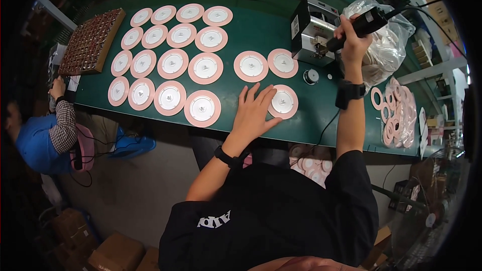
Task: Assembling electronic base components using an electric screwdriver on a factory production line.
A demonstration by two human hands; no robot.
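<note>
Nearest the person, a pink-rimmed white disc (284,103) lies flat near the front edge of the green worktop (261,27), and the left hand (254,111) is spread against its left side, that grip apart, fingers splayed and holding nothing up. Over on the right, the right hand (353,42) has its grip clamped round a black power driver (370,22), the nose down at the front of the boxy machine (304,30). This looks like the pick-up step, a screw being taken there, though the tip is too small to confirm. From here, the next move would call for bringing the driver over the disc, left hand steadying it. Just behind sit two similar discs (251,66); to the right, a small round metal part (311,77). Further left, four rows of finished-looking discs (172,63); far right, loose pink rings (399,115).
</note>
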